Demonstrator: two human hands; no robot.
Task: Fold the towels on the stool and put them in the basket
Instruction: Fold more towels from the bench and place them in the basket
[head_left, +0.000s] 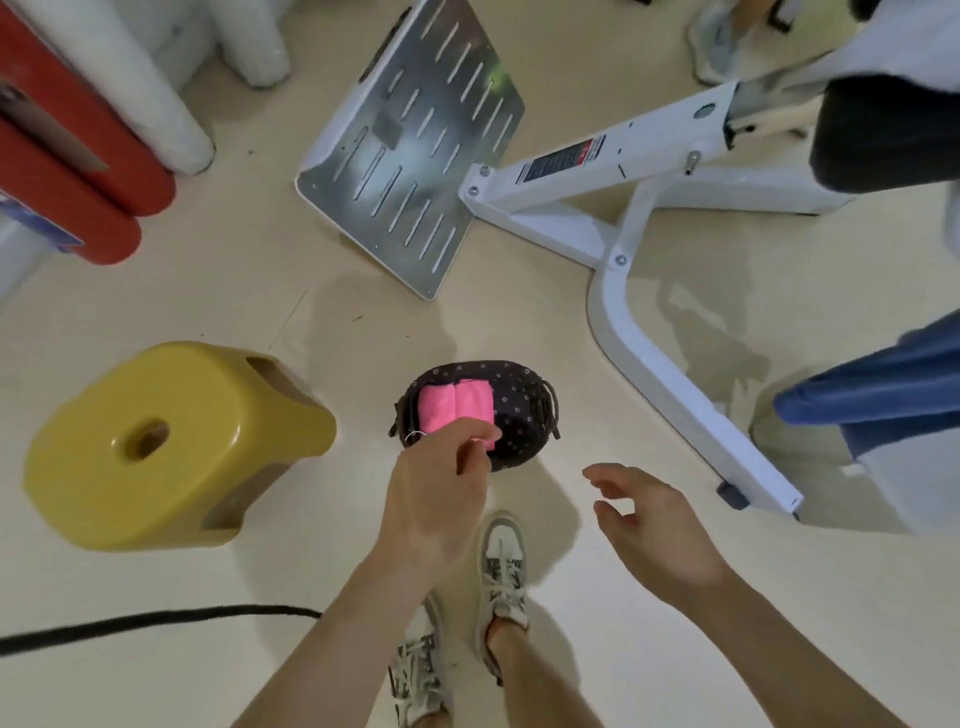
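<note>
A small dark, star-patterned fabric basket (524, 415) sits on the floor in the middle. Folded pink towels (452, 405) lie side by side inside it. My left hand (441, 488) reaches over the basket's near rim, its thumb and forefinger pinching the near corner of a pink towel. My right hand (649, 519) hovers to the right of the basket, fingers spread and relaxed, holding nothing. The yellow plastic stool (208, 415) stands to the left, with nothing on its top.
A white metal frame (649, 322) with a perforated steel plate (415, 145) lies beyond the basket. Red and white rolls (78, 156) stand at the top left. A black cable (156, 618) runs across the lower left floor. Another person's blue-clad leg (883, 395) is at right.
</note>
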